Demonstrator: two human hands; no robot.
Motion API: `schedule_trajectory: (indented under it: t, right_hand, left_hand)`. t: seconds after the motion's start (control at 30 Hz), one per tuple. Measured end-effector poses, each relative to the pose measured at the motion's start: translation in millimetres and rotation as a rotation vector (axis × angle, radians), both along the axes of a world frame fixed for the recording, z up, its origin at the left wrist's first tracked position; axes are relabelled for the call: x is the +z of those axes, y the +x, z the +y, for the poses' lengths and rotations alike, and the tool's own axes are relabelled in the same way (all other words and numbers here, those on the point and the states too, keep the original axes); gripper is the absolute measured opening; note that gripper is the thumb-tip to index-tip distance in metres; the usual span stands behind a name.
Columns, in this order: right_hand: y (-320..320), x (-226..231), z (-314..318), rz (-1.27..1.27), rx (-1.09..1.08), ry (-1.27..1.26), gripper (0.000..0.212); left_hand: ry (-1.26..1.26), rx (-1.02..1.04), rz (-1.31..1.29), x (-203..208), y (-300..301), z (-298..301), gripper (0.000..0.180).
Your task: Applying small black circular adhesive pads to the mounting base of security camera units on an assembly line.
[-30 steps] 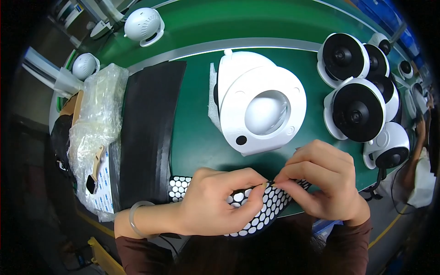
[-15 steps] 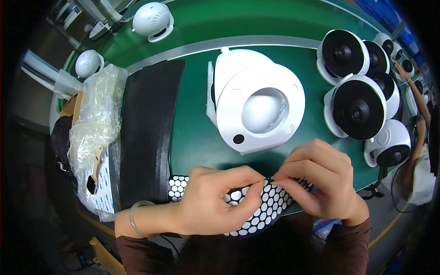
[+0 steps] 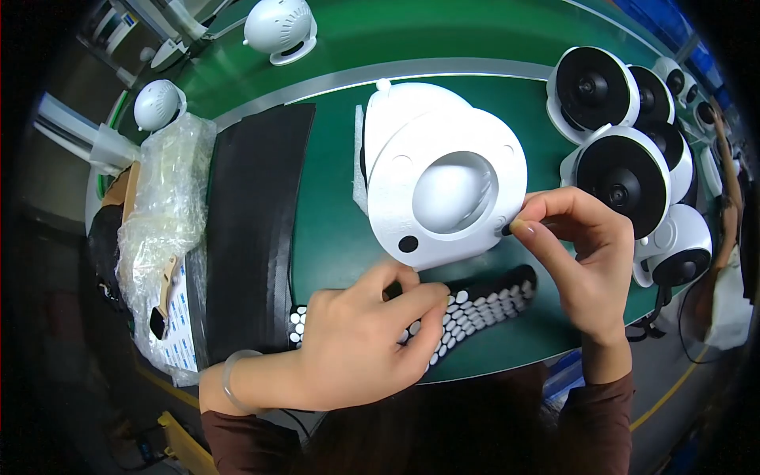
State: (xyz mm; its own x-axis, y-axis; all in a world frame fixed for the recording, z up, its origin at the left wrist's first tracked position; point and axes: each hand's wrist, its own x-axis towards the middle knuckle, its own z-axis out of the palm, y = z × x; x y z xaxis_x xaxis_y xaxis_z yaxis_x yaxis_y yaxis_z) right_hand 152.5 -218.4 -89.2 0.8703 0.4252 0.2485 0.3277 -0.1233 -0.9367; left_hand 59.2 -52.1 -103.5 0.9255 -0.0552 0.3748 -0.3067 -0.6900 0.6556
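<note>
A white dome-shaped device (image 3: 447, 245) lies with its ring-shaped base facing up. One round black pad (image 3: 408, 244) sits in the base's lower left. At the base's lower right edge, my right hand (image 3: 582, 253) pinches a small black round pad (image 3: 507, 230) between thumb and index finger. My left hand (image 3: 368, 332) is closed on a black strip of round pads (image 3: 475, 317) with white circles showing. Its index finger reaches up to the device's lower edge, and the hand hides the strip's middle. The strip's right end is blurred.
Several white devices with black round fronts (image 3: 621, 186) crowd the right side. On the left lie a black mat (image 3: 257, 214), bubble wrap (image 3: 170, 182) and a watch (image 3: 161, 317). White devices (image 3: 281, 30) stand beyond the grey rail. Another person's arm (image 3: 727, 166) shows far right.
My right hand has left the strip and moved up to the base's lower right edge with a small black pad. The left hand stays near the strip, whose right end now lies extended rightward.
</note>
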Motion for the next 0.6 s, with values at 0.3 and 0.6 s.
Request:
schedule_trajectory:
  t: [0.3,0.6]
  right_hand:
    - [0.5,-2.9,4.3,-0.008,-0.027,-0.020,0.009]
    - [-1.3,-4.2,5.4,-0.124,-0.055,-0.065,0.008]
  left_hand:
    - [0.337,0.063,-0.002,2.8,-0.3,2.9,0.010]
    - [0.295,0.023,0.032,3.5,-2.8,5.2,0.011]
